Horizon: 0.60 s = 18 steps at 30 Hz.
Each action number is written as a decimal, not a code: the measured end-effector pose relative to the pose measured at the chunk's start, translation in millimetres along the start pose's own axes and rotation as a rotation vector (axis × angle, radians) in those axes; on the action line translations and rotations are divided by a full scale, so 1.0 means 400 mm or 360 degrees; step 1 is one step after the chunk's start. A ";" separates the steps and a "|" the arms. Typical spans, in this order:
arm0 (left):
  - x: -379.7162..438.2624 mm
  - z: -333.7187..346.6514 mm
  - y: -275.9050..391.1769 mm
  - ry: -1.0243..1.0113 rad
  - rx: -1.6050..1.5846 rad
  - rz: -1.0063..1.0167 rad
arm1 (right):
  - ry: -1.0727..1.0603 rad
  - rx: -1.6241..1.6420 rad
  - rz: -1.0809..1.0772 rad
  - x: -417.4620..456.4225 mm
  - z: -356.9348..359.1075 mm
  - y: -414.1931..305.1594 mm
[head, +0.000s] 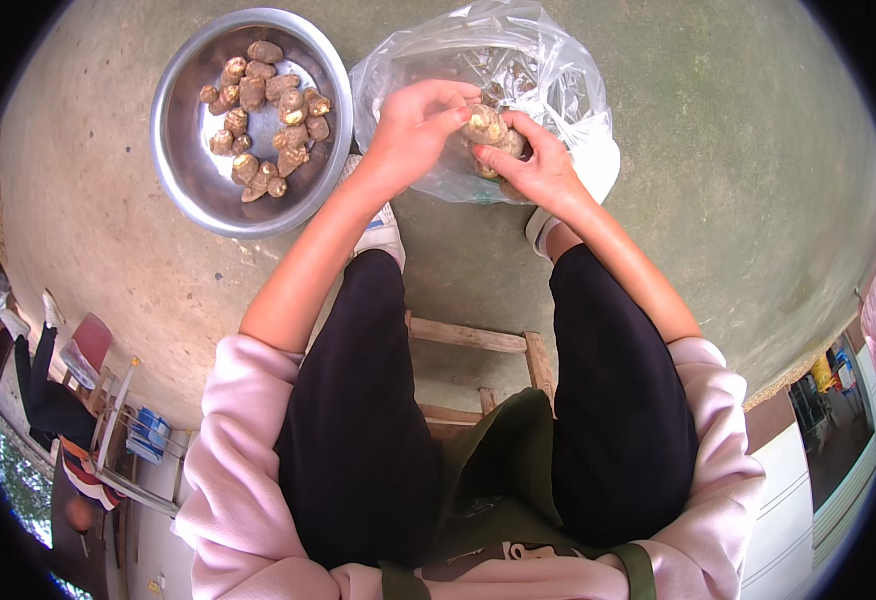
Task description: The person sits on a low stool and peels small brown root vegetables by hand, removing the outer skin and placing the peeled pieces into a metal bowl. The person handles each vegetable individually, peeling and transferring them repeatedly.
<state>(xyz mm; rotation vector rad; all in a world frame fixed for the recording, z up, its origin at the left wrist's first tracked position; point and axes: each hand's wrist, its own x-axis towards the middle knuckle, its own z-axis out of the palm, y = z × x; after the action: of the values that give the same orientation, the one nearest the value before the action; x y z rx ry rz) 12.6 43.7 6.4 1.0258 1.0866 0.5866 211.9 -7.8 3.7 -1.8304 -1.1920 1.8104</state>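
Note:
Over a clear plastic bag on the floor, my right hand grips a clump of brown taro corms between thumb and fingers. My left hand is at the clump's upper left, its thumb against a corm with a pale cut-looking face; whether it grips that corm I cannot tell. Dark bits and crumpled plastic show inside the bag. Left of the bag stands a wide stainless steel basin with many loose taro corms spread on its bottom.
My shoes flank the floor below the bag. A wooden stool frame shows between my knees. At the far left, another person sits near a metal-framed rack and a red chair. A doorway lies at the far right.

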 end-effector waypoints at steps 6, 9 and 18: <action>-0.002 0.015 -0.018 0.0065 -0.0119 -0.0088 | -0.0055 0.0112 -0.0041 -0.001 -0.001 -0.002; -0.004 0.021 -0.010 0.0103 -0.0188 -0.0231 | -0.0072 0.0130 -0.0034 0.000 -0.005 0.004; -0.001 0.032 -0.012 0.0188 -0.0252 -0.0348 | -0.0095 0.0103 -0.0075 0.004 -0.013 0.010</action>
<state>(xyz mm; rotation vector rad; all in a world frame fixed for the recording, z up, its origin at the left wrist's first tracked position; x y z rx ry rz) 23.8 36.2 3.6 0.7315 1.2182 0.5513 218.1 -7.5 0.5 -1.7099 -1.1729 1.8675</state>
